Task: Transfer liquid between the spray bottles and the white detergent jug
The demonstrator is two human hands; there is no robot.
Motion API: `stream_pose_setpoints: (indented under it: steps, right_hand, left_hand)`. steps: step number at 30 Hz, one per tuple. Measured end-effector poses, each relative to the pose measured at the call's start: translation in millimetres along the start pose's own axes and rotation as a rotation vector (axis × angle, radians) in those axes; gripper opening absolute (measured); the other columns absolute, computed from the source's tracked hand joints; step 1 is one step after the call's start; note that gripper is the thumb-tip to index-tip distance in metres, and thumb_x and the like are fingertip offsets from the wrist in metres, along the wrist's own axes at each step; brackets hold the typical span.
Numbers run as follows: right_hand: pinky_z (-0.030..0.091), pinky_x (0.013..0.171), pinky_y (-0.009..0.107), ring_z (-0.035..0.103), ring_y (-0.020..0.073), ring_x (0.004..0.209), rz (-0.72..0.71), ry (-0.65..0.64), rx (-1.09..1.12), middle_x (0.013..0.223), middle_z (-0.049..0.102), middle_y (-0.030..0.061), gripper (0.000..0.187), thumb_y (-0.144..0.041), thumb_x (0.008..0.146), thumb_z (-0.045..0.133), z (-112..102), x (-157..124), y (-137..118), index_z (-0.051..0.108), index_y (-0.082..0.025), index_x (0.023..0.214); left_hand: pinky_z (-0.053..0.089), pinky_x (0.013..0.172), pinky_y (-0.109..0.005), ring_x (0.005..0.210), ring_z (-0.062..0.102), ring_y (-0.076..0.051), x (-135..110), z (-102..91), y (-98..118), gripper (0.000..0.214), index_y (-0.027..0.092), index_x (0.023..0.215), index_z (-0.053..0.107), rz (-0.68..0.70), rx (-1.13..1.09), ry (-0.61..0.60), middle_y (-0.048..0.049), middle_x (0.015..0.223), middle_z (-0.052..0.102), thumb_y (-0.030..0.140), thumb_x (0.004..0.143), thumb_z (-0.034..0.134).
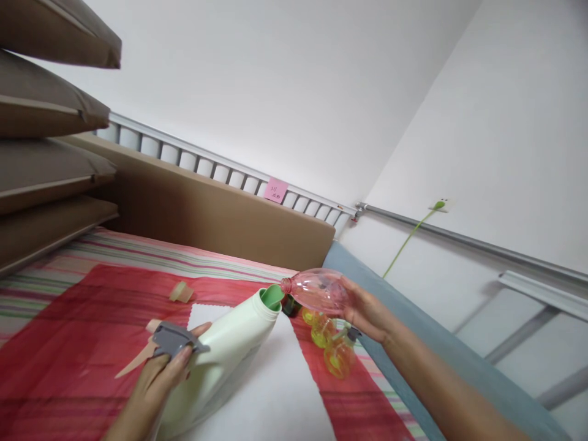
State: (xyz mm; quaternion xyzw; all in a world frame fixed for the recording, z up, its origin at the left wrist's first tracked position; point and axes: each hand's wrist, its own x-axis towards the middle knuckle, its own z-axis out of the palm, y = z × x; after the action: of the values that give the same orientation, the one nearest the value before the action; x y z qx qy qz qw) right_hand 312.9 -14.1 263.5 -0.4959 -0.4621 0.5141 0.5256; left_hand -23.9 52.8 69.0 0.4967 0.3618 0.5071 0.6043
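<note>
My left hand (168, 370) is closed around a grey and peach spray trigger head (172, 340). It also lies against a large pale green jug (225, 355), which leans to the right with its green-lined mouth uncovered. In my right hand (367, 306) is a clear pink spray bottle (316, 289), held sideways by its base end. The pink bottle's neck meets the rim of the jug's mouth. No liquid stream can be made out between them. Just below the pink bottle, a dark green cap or jar (291, 305) is partly hidden.
Yellow transparent bottles (337, 355) stand right of a white sheet (275, 398) on red cloth (59, 343). A small beige block (181, 292) lies to the left. Brown cushions (50, 98), a brown board (206, 220) and a blue board (381, 294) border the surface.
</note>
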Motion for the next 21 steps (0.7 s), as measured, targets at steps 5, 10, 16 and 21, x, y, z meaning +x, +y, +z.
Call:
stream_pose_setpoints:
  steps: [5, 10, 16, 21]
  right_hand:
    - [0.057, 0.074, 0.031, 0.065, 0.0224, 0.099, 0.014, -0.059, -0.077, 0.113, 0.067, 0.0075, 0.033, -0.039, 0.089, 0.049, 0, 2, -5, 0.057, -0.024, 0.118]
    - [0.056, 0.071, 0.027, 0.063, 0.0223, 0.102, -0.005, -0.104, -0.211, 0.116, 0.065, 0.0071, 0.035, -0.041, 0.09, 0.044, 15, 0, -19, 0.058, -0.024, 0.118]
    - [0.055, 0.07, 0.028, 0.062, 0.0235, 0.102, -0.014, -0.102, -0.348, 0.12, 0.063, 0.0084, 0.04, -0.046, 0.088, 0.045, 23, -2, -31, 0.055, -0.023, 0.12]
    - [0.056, 0.067, 0.034, 0.063, 0.0274, 0.099, -0.025, -0.06, -0.448, 0.121, 0.062, 0.0101, 0.047, -0.051, 0.083, 0.051, 27, -2, -35, 0.055, -0.024, 0.121]
  left_hand:
    - [0.051, 0.082, -0.037, 0.112, 0.052, -0.033, -1, -1.7, 2, 0.049, 0.016, 0.078, 0.072, 0.023, 0.123, -0.059, -0.0119, 0.123, 0.06, 0.061, 0.072, 0.054]
    - [0.048, 0.086, -0.037, 0.107, 0.053, -0.032, -2, -0.4, 4, 0.05, 0.016, 0.066, 0.07, 0.03, 0.157, -0.071, -0.0125, 0.119, 0.062, 0.062, 0.072, 0.053]
    - [0.047, 0.086, -0.038, 0.103, 0.056, -0.031, -3, 1.0, 6, 0.049, 0.016, 0.068, 0.071, 0.051, 0.157, -0.05, -0.0114, 0.113, 0.066, 0.062, 0.071, 0.053]
    - [0.05, 0.081, -0.036, 0.106, 0.056, -0.032, -2, -0.4, 4, 0.048, 0.016, 0.073, 0.072, 0.058, 0.15, -0.07, -0.0113, 0.116, 0.065, 0.061, 0.072, 0.054]
